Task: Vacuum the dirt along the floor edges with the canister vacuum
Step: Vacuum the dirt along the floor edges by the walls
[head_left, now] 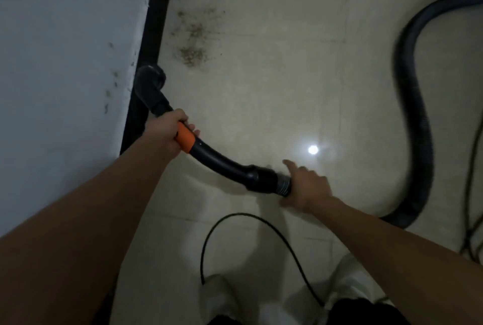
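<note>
Pale glossy floor tiles [274, 76] fill most of the view, with one bright lamp reflection [312, 149] well out from the black baseboard [159, 11]. That baseboard runs along the foot of a scuffed white wall [65, 50] and marks the only hard edge in sight.

Just out from the baseboard, farther along it than the tool, lies the dirt [193, 53]. There are at least three brownish clumps in a line, with loose specks between them. Beyond that strip the tiles are open all the way across to the hose.

One vacuum nozzle [150, 80] sits right against the baseboard, short of the nearest clump. From it one curved black wand [222, 161] with an orange collar [186, 139] angles away from the baseboard.

The left hand [170, 130] is clenched round the wand at the collar, close to the baseboard. The right hand [307, 186], farther out, grasps the ribbed end of the hose [409, 115] with its forefinger pointing straight. The hose bends in one wide loop well away from the baseboard.

One thin black cord [261, 225] arcs across the tiles near the person. More thin cables [473, 194] hang at the far side from the baseboard; their number cannot be told.
</note>
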Available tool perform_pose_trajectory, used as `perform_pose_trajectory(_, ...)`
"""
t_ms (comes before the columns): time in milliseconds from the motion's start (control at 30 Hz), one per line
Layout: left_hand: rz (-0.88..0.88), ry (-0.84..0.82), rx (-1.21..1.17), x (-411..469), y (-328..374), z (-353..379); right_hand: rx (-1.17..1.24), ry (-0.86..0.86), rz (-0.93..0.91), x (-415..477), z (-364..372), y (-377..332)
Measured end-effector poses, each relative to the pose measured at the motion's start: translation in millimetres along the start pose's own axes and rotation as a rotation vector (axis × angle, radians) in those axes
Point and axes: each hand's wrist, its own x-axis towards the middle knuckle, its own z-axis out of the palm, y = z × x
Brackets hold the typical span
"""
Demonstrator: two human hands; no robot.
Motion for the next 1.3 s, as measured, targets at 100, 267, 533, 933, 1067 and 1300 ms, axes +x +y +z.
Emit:
perform_pose_trajectory(100,0.135,0.036,0.082,40.0,-10.1,-8.8,0.007,0.053,-0.231,19.9,29.3,-38.2)
perform_pose_trajectory(267,0.237,0.159,0.124,99.9,-33.7,4.4,0.048,0.361,-0.424,41.5,58.7,-97.9)
perform_pose_trajectory(533,0.121,-0.019,0.055,133.0,-39.3,12.6,0.29,0.41,-0.369,103.9,61.8,-132.1)
perform_pose_trajectory(933,0.482,0.047,1.529,139.6,-37.0,-61.1,0.152,0.512,-0.263,101.7,34.5,-39.4)
perform_pose_trajectory(1067,0.589,0.016,1.56,129.2,-42.7,-50.0,0.29,0.647,-0.106,112.9,20.7,-16.0)
perform_pose_trajectory(1300,0.519,-0.036,1.706,137.5,-61.3,-41.4,0.442,0.702,-0.059,117.8,10.5,3.4)
